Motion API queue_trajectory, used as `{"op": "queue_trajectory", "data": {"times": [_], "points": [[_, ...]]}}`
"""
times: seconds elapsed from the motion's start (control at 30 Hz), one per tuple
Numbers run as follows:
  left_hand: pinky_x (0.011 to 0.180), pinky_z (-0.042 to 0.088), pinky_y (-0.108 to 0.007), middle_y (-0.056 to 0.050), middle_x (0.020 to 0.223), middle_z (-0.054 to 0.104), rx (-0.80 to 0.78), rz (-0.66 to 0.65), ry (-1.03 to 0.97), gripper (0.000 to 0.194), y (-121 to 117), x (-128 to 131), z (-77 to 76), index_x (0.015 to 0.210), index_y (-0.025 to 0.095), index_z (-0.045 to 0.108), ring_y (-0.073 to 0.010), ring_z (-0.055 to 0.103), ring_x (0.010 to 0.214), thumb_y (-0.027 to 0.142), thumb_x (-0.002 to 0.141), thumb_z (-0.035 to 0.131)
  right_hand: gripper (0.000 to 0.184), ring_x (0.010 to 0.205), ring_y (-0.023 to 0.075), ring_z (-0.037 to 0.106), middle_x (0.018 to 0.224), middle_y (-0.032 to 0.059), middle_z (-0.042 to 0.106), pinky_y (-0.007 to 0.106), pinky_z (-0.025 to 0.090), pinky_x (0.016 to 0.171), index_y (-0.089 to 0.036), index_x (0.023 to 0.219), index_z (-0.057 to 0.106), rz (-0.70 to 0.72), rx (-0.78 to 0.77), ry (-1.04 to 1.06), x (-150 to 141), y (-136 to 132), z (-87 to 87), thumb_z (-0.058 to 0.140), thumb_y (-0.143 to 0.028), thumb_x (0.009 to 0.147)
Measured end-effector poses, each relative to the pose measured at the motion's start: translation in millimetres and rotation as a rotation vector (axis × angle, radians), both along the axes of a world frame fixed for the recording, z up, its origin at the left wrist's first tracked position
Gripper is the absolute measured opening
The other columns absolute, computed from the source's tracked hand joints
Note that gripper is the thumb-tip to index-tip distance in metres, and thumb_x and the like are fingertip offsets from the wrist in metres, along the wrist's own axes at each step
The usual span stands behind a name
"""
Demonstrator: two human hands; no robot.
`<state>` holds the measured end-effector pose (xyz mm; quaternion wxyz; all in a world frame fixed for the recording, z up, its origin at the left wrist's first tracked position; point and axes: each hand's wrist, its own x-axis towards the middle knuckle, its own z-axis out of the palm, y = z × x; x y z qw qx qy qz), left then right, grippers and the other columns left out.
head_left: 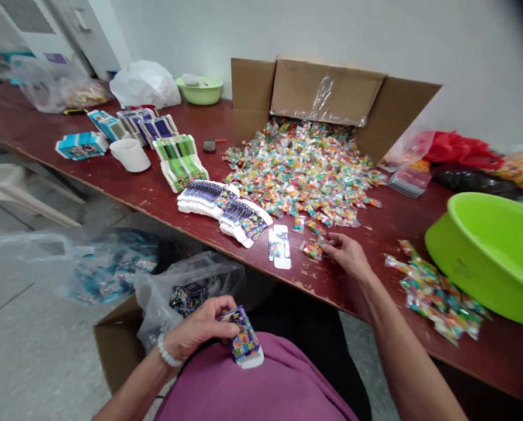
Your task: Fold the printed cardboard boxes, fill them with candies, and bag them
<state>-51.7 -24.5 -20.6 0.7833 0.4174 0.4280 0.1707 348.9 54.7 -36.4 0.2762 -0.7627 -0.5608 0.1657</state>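
Observation:
My left hand (pixel 211 324) is closed round a small purple candy box (pixel 244 336), held in front of the purple shirt. A white flap sticks out at the box's lower end. Over the table's front edge, my right hand (pixel 347 254) has its fingers and thumb closed at a small clear packet of coloured candies (pixel 313 249). Beside that packet lies a flat unfolded box (pixel 279 247), white side up. Farther left, fanned stacks of purple flat boxes (pixel 246 219) rest along the edge. A large heap of candy packets (pixel 305 169) spills from a cardboard carton (pixel 327 93).
A green basin (pixel 489 257) stands at the right, with loose candy packets (pixel 437 292) beside it. Leftward are a white mug (pixel 130 155) and green flat boxes (pixel 180 161). Below the table, an open plastic bag (pixel 156 298) holds purple boxes. A white stool (pixel 11 187) stands left.

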Motion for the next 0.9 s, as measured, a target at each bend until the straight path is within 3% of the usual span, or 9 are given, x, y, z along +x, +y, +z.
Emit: {"op": "queue_trajectory", "data": {"times": [0.17, 0.23, 0.3, 0.43, 0.57, 0.67, 0.73, 0.83, 0.9], "points": [[0.055, 0.041, -0.021, 0.003, 0.073, 0.064, 0.096, -0.563, 0.280, 0.030, 22, -30, 4.1, 0.083, 0.017, 0.064, -0.0120, 0.055, 0.061, 0.024, 0.058, 0.080, 0.033, 0.057, 0.0172, 0.059, 0.065, 0.0031, 0.070, 0.027, 0.041, 0.055, -0.019, 0.080, 0.076, -0.009, -0.049, 0.120, 0, 4, -2.5, 0.073, -0.050, 0.069], [0.054, 0.042, -0.022, 0.003, 0.069, 0.061, 0.064, -0.643, 0.270, 0.025, 26, -28, 6.0, 0.080, 0.017, 0.063, -0.0114, 0.053, 0.056, 0.027, 0.060, 0.077, 0.034, 0.056, 0.0173, 0.058, 0.061, 0.0031, 0.068, 0.027, 0.039, 0.054, -0.018, 0.073, 0.075, -0.029, -0.031, 0.154, 2, 5, -0.7, 0.073, -0.052, 0.068], [0.054, 0.043, -0.022, 0.002, 0.075, 0.064, 0.043, -0.566, 0.191, 0.028, 27, -19, 10.3, 0.087, 0.017, 0.061, -0.0105, 0.055, 0.054, 0.030, 0.066, 0.074, 0.036, 0.057, 0.0179, 0.057, 0.061, 0.0039, 0.068, 0.027, 0.039, 0.054, -0.017, 0.070, 0.074, -0.063, 0.010, 0.181, 3, 3, 2.6, 0.072, -0.052, 0.069], [0.057, 0.041, -0.021, -0.005, 0.096, 0.069, 0.090, -0.233, 0.017, 0.037, 27, 10, 25.0, 0.107, 0.019, 0.051, -0.0110, 0.063, 0.060, 0.032, 0.077, 0.067, 0.040, 0.061, 0.0176, 0.057, 0.068, 0.0052, 0.068, 0.028, 0.041, 0.056, -0.015, 0.077, 0.070, -0.137, 0.143, 0.238, -4, -10, 19.0, 0.064, -0.054, 0.077], [0.057, 0.041, -0.022, -0.002, 0.087, 0.064, 0.143, -0.052, -0.059, 0.035, 24, 45, 37.0, 0.105, 0.019, 0.049, -0.0111, 0.062, 0.061, 0.028, 0.076, 0.067, 0.036, 0.063, 0.0155, 0.057, 0.074, 0.0028, 0.067, 0.026, 0.044, 0.058, -0.017, 0.083, 0.066, -0.100, 0.260, 0.318, -46, -39, 49.3, 0.065, -0.053, 0.082], [0.055, 0.041, -0.022, 0.001, 0.082, 0.060, 0.177, -0.004, -0.094, 0.038, 18, 66, 43.5, 0.105, 0.019, 0.050, -0.0088, 0.056, 0.057, 0.027, 0.074, 0.069, 0.026, 0.062, 0.0153, 0.058, 0.074, 0.0017, 0.067, 0.026, 0.045, 0.057, -0.019, 0.084, 0.065, 0.051, 0.365, 0.389, -95, -65, 68.3, 0.066, -0.044, 0.087], [0.054, 0.041, -0.022, 0.002, 0.080, 0.057, 0.190, 0.020, -0.111, 0.038, 14, 74, 48.0, 0.105, 0.019, 0.050, -0.0080, 0.052, 0.056, 0.026, 0.073, 0.070, 0.016, 0.067, 0.0165, 0.061, 0.078, 0.0026, 0.069, 0.028, 0.047, 0.062, -0.020, 0.086, 0.065, 0.171, 0.449, 0.319, -122, -79, 74.7, 0.064, -0.035, 0.091], [0.055, 0.042, -0.022, 0.003, 0.079, 0.056, 0.193, 0.037, -0.149, 0.039, 8, 78, 53.9, 0.106, 0.020, 0.050, -0.0081, 0.051, 0.057, 0.024, 0.074, 0.072, 0.009, 0.074, 0.0188, 0.061, 0.080, 0.0036, 0.070, 0.033, 0.046, 0.072, -0.021, 0.085, 0.065, 0.344, 0.575, 0.124, -146, -91, 77.3, 0.060, -0.022, 0.093], [0.056, 0.043, -0.022, 0.003, 0.079, 0.057, 0.184, 0.043, -0.186, 0.042, 6, 78, 54.8, 0.109, 0.020, 0.052, -0.0084, 0.053, 0.059, 0.022, 0.073, 0.073, 0.011, 0.074, 0.0200, 0.059, 0.077, 0.0036, 0.069, 0.036, 0.045, 0.075, -0.022, 0.084, 0.065, 0.466, 0.550, 0.065, -150, -93, 78.0, 0.059, -0.020, 0.094]]}}
